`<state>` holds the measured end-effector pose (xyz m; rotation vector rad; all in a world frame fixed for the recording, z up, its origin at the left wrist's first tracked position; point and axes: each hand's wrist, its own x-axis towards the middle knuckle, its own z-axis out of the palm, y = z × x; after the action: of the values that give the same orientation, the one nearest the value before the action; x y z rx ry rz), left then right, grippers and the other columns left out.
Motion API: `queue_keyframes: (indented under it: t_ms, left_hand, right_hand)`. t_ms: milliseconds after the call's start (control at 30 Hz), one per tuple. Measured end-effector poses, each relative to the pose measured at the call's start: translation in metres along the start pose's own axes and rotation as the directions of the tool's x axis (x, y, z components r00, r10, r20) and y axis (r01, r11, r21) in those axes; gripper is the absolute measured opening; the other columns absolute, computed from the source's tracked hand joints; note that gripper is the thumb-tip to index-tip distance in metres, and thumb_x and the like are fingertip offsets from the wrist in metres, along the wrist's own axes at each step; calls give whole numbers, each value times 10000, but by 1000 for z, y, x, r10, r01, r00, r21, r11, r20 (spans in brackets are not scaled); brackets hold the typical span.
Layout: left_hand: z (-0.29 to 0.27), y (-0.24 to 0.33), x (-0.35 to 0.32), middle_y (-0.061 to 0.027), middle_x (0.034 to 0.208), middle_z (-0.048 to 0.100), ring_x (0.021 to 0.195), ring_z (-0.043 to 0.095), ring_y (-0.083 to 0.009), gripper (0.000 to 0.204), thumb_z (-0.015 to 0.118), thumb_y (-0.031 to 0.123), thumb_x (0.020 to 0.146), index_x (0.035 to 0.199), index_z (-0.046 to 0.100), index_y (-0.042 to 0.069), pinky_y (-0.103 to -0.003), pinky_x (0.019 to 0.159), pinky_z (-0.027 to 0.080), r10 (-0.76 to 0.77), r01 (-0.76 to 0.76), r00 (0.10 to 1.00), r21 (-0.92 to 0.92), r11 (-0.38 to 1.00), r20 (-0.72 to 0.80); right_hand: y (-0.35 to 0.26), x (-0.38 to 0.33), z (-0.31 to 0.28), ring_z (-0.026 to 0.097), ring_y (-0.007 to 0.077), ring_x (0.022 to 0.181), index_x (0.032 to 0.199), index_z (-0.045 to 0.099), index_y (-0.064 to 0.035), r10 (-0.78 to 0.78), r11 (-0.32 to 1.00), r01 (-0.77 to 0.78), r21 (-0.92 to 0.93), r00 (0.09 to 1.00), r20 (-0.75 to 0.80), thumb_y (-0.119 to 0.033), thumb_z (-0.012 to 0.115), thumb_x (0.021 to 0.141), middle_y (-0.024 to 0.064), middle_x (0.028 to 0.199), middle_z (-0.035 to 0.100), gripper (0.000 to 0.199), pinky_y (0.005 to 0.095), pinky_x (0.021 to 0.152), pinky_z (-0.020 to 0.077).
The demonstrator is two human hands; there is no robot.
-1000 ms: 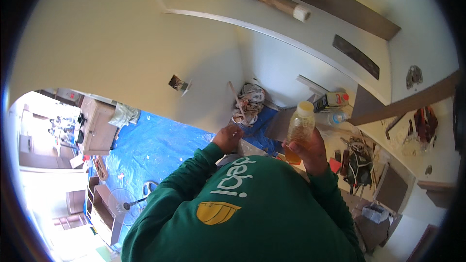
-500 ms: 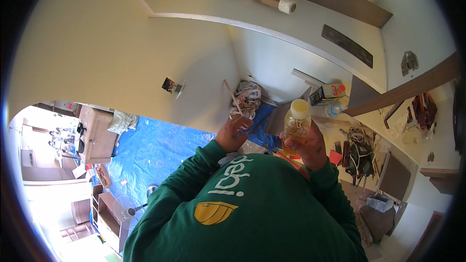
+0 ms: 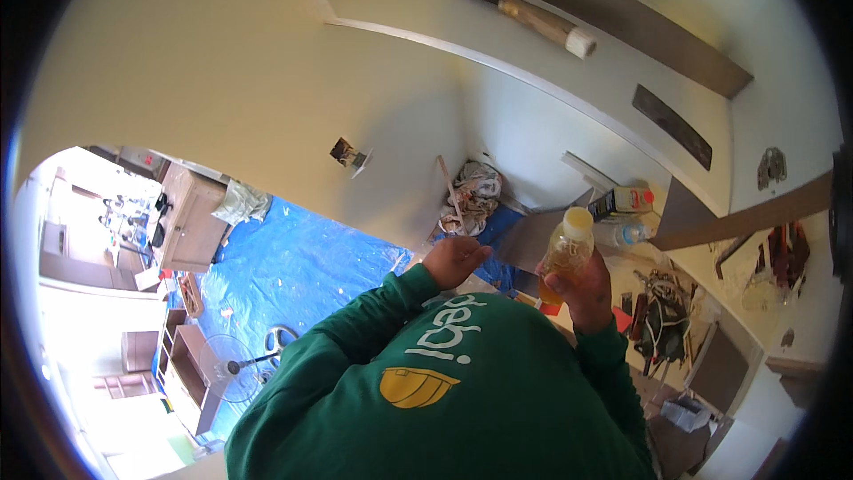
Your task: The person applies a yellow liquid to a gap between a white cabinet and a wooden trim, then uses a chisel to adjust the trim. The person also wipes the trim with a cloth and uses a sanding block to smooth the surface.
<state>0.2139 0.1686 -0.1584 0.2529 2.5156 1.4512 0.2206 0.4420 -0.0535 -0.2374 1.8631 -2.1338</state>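
One yellow-capped bottle (image 3: 569, 247) right of centre, gripped in the right hand (image 3: 590, 292), left hand (image 3: 455, 262) near mid-frame, loosely half-curled, empty, blue sheeting (image 3: 298, 249) left of centre

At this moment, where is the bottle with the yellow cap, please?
In the head view, the yellow-capped bottle is right of centre, held in the right hand, below and to the left of the red-capped container.

White lettering (image 3: 450, 335) beside a yellow emblem (image 3: 416, 388) across a green sweatshirt (image 3: 533, 391)
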Motion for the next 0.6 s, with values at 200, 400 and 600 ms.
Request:
queue_keyframes:
  t_ms: [200,400,600]
  left_hand:
    - [-5,11,0,-132,760,644,710,621,-261,347,651,347,957,816,665,30,-402,664,489,-18,18,1000,12,1000,-12]
    - [-5,11,-6,-154,813,671,772,658,-302,329,646,361,948,860,687,46,-421,704,518,7,-6,1000,34,999,-19]
    - [5,1,-11,-135,814,664,765,646,-270,332,663,367,945,878,680,42,-405,700,514,37,-37,999,16,999,-1]
  right_hand:
    - [-2,-2,2,628,174,982,1306,497,-4,1,999,-2,-51,1000,-24,-90,737,860,79,1071,647,514,339,904,507]
    - [-1,-1,9,632,172,934,1268,509,-10,-4,1000,6,22,998,-59,-169,760,865,83,1015,661,501,328,879,510]
    - [0,-2,11,627,162,908,1257,511,-11,8,1000,-7,25,999,-50,-173,759,871,84,1010,661,487,324,858,513]
